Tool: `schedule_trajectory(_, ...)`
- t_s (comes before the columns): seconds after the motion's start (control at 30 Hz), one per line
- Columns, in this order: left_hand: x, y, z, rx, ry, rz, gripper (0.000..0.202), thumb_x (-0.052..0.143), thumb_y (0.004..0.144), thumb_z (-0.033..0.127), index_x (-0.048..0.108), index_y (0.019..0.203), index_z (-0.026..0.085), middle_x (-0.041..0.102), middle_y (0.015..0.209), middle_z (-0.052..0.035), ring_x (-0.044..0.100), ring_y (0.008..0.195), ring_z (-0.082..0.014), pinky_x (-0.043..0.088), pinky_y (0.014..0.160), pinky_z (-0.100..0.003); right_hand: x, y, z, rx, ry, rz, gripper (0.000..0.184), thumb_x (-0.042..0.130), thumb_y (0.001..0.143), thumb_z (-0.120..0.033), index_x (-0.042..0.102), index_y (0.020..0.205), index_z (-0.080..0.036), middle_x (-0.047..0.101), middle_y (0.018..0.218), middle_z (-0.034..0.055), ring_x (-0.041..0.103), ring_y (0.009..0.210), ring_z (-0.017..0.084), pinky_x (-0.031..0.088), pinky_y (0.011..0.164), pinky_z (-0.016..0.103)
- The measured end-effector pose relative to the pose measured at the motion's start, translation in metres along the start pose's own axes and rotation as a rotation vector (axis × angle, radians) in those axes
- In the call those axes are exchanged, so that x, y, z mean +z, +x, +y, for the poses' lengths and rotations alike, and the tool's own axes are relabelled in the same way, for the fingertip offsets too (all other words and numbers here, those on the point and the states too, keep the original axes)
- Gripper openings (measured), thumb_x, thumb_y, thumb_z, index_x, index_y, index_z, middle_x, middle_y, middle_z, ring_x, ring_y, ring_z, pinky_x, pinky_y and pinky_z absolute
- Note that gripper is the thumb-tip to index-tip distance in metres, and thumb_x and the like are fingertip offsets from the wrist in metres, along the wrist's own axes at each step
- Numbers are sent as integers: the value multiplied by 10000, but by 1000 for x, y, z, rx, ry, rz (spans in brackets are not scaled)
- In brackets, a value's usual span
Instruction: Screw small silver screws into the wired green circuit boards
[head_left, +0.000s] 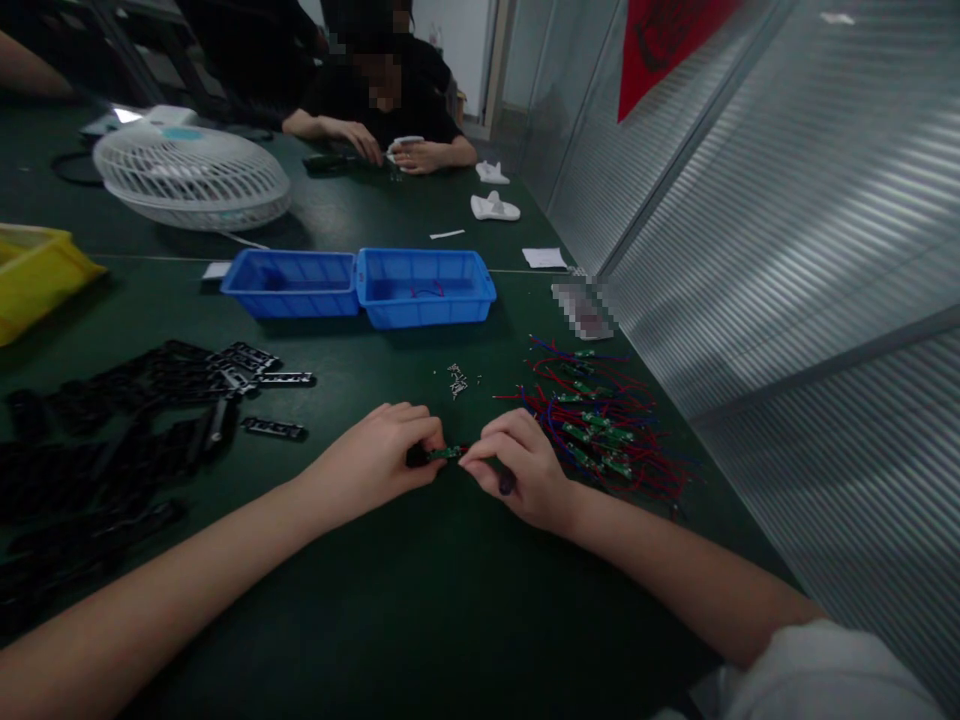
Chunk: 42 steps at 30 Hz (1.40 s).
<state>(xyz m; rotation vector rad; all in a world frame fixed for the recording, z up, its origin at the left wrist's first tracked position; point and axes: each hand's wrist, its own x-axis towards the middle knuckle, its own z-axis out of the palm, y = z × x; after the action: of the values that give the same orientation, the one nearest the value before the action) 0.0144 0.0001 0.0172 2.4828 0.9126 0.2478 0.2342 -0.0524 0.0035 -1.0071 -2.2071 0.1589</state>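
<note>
My left hand (397, 450) is closed, its thumb and fingertips gripping a small green circuit board (444, 453). Something black shows beside the board, mostly hidden by the fingers. Dark red wire shows at the board's right end, where the fingertips of my right hand (525, 470) are pinched together. A dark, round-ended tool handle (507, 483) sticks out of my right hand; its other end is hidden. Just beyond both hands lies a small heap of screws (457, 381). Several green boards with red and blue wires (600, 425) are piled to the right of my right hand.
Black plastic strips (187, 400) lie heaped at left. Two blue bins (427, 318) (300, 305) stand ahead, a yellow bin (45, 270) at far left. Beyond are a white fan (191, 175), white parts (495, 207) and a co-worker's hands (416, 155). A ribbed partition (825, 300) borders the right.
</note>
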Motion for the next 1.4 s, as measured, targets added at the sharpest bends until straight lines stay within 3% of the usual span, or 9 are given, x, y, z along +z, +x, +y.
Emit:
schedule_trajectory(0.13,11,1,-5,17,-59,93,87,617,849,243,551,813,199,556,802,14,519,782,-167,348,715,-303,-13,13,-12,46,455,46,307,471,942,-273,434,645,-205,421,639,-19,416,641,127,333,622,294)
schedule_trajectory(0.27,14,2,-4,38,-3,132,50,596,854,234,569,836,197,558,811,8,520,784,-170,335,712,-309,-18,47,-26,329,1071,221,443,397,901,-546,335,608,-218,298,598,-46,287,545,108,244,524,279)
schedule_trajectory(0.37,13,2,-3,43,27,142,46,595,853,242,590,851,196,563,813,3,529,792,-174,333,716,-313,-13,72,-24,468,1469,184,396,406,839,-490,279,574,-224,214,543,-74,163,461,79,142,444,244)
schedule_trajectory(0.47,13,4,-7,37,-22,149,60,608,840,251,601,833,191,558,795,2,530,780,-170,350,711,-305,-3,83,-16,531,1617,206,380,406,809,-449,248,544,-227,162,493,-93,117,412,61,114,418,225)
schedule_trajectory(0.73,17,5,-14,54,-114,159,81,613,833,262,605,811,184,542,774,1,526,761,-163,393,695,-285,20,75,-5,562,1707,178,378,386,776,-455,215,524,-232,138,462,-98,106,391,59,140,402,215)
schedule_trajectory(0.97,16,4,-13,48,-110,148,77,614,839,261,604,830,185,550,799,-10,533,793,-177,415,721,-298,22,78,-6,588,1620,150,451,355,797,-545,195,506,-241,135,439,-99,102,376,63,153,389,225)
schedule_trajectory(1.2,17,5,-13,49,-102,148,86,613,835,264,618,876,188,584,829,-20,556,820,-189,433,747,-317,29,71,-4,401,1569,83,450,353,842,-531,214,528,-240,163,459,-90,127,389,67,153,402,231)
schedule_trajectory(1.3,18,4,-13,52,-105,166,126,616,831,260,608,938,194,610,900,-31,567,864,-198,446,772,-325,25,71,-7,293,1392,6,393,337,903,-461,316,586,-231,284,528,-64,246,447,85,244,442,243)
schedule_trajectory(1.4,19,3,-12,60,-77,180,94,613,832,260,579,882,187,600,900,-35,558,852,-199,444,762,-328,8,73,-10,265,1001,-45,185,393,932,-362,476,887,-203,469,816,-9,445,639,101,401,600,266)
